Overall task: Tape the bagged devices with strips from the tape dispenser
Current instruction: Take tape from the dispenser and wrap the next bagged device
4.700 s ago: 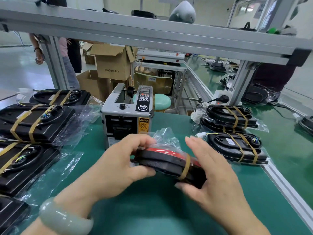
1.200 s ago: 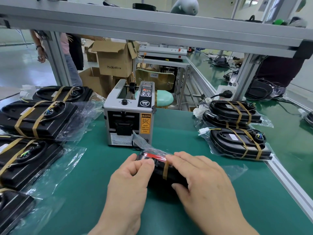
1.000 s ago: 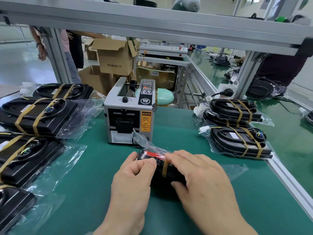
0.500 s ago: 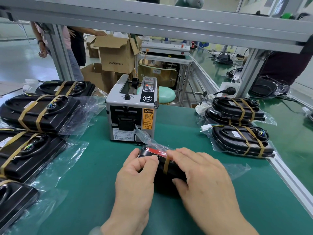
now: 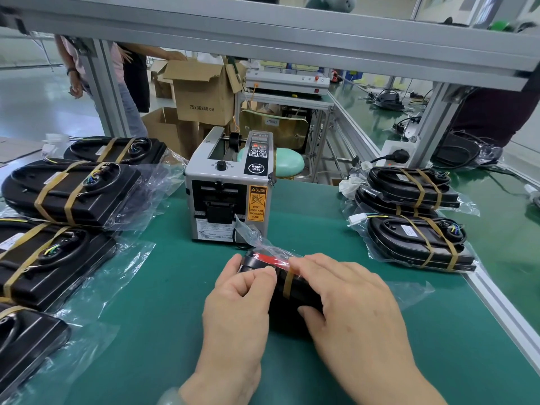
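Note:
A black bagged device (image 5: pixel 287 299) with a red stripe lies on the green mat in front of me, one brown tape strip (image 5: pixel 288 283) wrapped over it. My left hand (image 5: pixel 236 314) grips its left end, thumb and fingers curled round the edge. My right hand (image 5: pixel 350 314) lies over its right part, fingers stretched flat on top and thumb against the near side. The grey tape dispenser (image 5: pixel 229 188) stands just behind the device; I see no strip at its outlet.
Taped bagged devices lie in a row at the left (image 5: pixel 73 191) and stacked at the right (image 5: pixel 415 244). An aluminium frame bar (image 5: pixel 292 33) spans overhead. The table's metal edge (image 5: pixel 502 305) runs along the right. Cardboard boxes (image 5: pixel 201 92) and a person stand behind.
Several seconds ago both hands held the device up off the mat; now it rests on the mat. Over the last second the hands barely shifted; the view moved slightly.

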`<state>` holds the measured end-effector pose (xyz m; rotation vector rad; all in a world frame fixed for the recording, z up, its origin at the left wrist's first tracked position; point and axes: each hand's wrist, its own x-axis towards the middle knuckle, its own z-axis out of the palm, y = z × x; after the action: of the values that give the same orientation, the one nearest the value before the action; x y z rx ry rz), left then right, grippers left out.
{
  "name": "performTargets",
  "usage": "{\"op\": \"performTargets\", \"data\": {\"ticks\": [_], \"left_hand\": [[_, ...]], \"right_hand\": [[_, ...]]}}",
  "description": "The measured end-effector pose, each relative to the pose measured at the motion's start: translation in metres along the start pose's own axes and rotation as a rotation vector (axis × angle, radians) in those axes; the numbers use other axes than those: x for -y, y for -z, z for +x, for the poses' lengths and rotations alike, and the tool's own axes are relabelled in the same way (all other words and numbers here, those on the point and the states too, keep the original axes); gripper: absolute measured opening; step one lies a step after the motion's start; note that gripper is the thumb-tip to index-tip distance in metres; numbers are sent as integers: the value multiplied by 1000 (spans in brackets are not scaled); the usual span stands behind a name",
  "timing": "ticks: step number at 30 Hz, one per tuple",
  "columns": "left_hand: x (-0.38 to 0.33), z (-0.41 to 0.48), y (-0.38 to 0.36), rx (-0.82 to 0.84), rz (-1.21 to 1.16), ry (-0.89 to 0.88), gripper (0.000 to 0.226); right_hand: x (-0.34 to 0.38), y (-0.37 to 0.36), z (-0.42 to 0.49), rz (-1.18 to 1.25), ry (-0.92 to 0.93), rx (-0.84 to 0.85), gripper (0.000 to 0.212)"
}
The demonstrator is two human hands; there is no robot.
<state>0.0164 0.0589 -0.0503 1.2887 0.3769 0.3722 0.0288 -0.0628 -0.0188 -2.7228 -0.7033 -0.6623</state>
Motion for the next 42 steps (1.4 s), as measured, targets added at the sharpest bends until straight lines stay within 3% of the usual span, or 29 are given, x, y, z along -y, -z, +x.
{"op": "performTargets", "data": {"ticks": [29,32,34,37,39,42], "left_hand": [[15,9,-2,-102,72,-18,24],[13,9,-5,-166,-19,31,9],[9,10,-4,-192,-75,58,19],[7,15,3,-124,69,14,49],[4,24,10,33,203,6,71],[-6,43,19,298,222,55,68]], "right_hand": [[4,1,0,8,-14,21,68],[4,1,0,6,-13,26,68],[3,1,0,4,-12,26,69],[2,2,0,17,-1,18,70],[-1,2,0,25,16,13,70],[-9,3,0,62,59,-20,67]]}}
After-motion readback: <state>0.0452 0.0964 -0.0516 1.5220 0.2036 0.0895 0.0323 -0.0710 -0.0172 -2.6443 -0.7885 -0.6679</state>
